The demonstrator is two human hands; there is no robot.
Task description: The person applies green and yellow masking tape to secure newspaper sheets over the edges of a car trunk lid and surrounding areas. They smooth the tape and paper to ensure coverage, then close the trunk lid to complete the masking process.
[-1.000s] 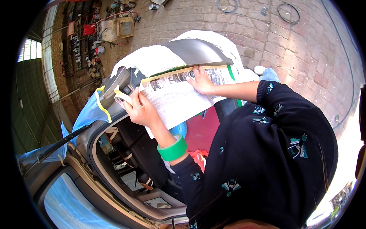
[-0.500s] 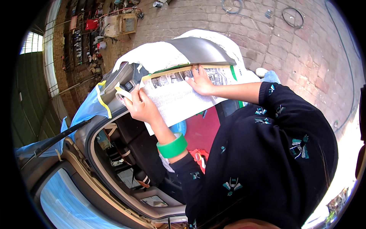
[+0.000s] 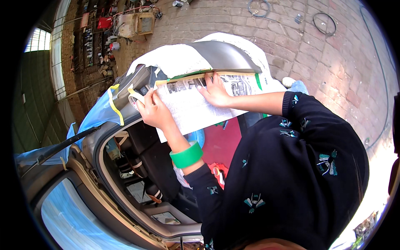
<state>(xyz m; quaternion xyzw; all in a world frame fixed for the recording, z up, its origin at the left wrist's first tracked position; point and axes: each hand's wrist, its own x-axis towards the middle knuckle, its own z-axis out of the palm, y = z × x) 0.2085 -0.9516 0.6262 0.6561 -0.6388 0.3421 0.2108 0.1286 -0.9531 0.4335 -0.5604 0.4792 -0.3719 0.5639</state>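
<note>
A printed sheet of newspaper [image 3: 191,109] lies along the edge of a grey car body panel [image 3: 225,55], with cream masking tape along its far edge. My right hand [image 3: 216,95] rests flat on the sheet, fingers stretched to that taped edge. At the sheet's left corner my left hand [image 3: 157,113] is closed on a roll of masking tape [image 3: 135,99], partly hidden by the fingers. Around my left wrist sits a roll of green tape [image 3: 186,155]. A strip of green tape [image 3: 258,81] crosses the panel at the sheet's right end.
White covering [image 3: 168,60] drapes the panel, and blue film [image 3: 93,110] with yellow tape hangs on the left. Below the newspaper is the open car interior with a maroon surface [image 3: 223,141] and a red item [image 3: 218,171]. Brick paving [image 3: 275,37] surrounds the car; a black hose loop [image 3: 324,24] lies there.
My right hand has slid a little left along the taped edge. The newspaper's lower left corner has lifted slightly, and the left hand keeps its hold on the masking tape.
</note>
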